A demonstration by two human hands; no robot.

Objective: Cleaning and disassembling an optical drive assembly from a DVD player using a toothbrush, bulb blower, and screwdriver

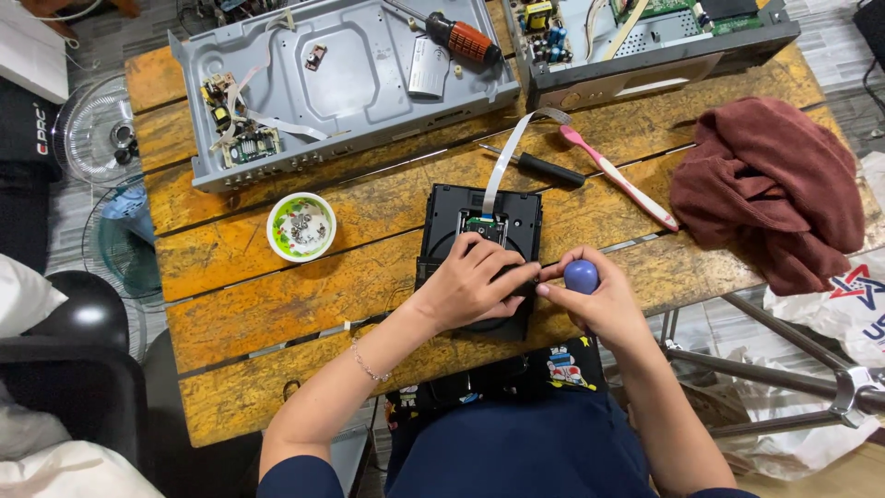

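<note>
Black disc-drive module [479, 242] sits mid table [277, 304], just right of the small green-rimmed bowl [301, 227] of screws. Left hand [470, 286] presses flat on the module, fingers curled at its right edge. Right hand [595, 295] closed around a blue-handled screwdriver [582, 276] at that edge. Risk, judged: tip slips, gouging plastic; white ribbon cable [507, 152] snags or tears if the module shifts

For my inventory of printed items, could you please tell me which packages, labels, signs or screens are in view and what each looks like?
Label: pale grey rectangle with dark print, lying in the open grey metal chassis at the top, beside the orange-handled screwdriver.
Plastic bag: white, crumpled, red and blue star print, on the floor at the right edge.
Black item: far left edge, red and white print.
No screens or signs.
</note>
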